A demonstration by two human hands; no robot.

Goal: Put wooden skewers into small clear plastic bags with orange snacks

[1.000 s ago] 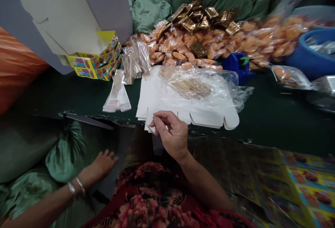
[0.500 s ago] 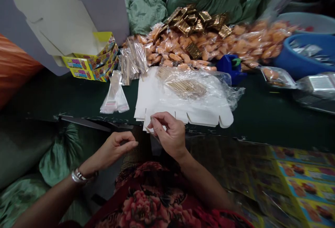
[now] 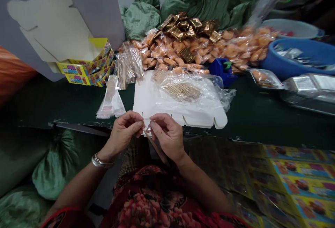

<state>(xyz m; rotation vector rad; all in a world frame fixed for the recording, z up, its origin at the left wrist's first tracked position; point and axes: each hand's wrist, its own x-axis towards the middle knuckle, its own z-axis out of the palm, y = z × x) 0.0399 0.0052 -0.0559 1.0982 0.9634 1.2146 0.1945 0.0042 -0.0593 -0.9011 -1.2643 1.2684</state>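
My left hand [image 3: 123, 133] and my right hand [image 3: 167, 135] meet above my lap at the table's front edge. Both are pinched on a narrow clear plastic sleeve [image 3: 154, 144] with a thin wooden stick in it, which slants down to the right. Just beyond the fingers lies a stack of flat white die-cut cards [image 3: 149, 102] with a crumpled clear bag of wooden sticks [image 3: 183, 90] on top. A small pile of empty clear sleeves [image 3: 111, 100] lies to the left of the cards.
A heap of wrapped orange snacks [image 3: 183, 51] with gold packets [image 3: 183, 27] on it fills the back of the table. Yellow printed boxes [image 3: 87, 69] stand at back left, a blue tape dispenser [image 3: 221, 71] and blue basin [image 3: 300, 55] at right. Green sacks [image 3: 49, 165] lie by my left knee.
My left hand rose from beside my left knee and came to the right hand, pinching the sleeve. The right hand stayed at the table edge.
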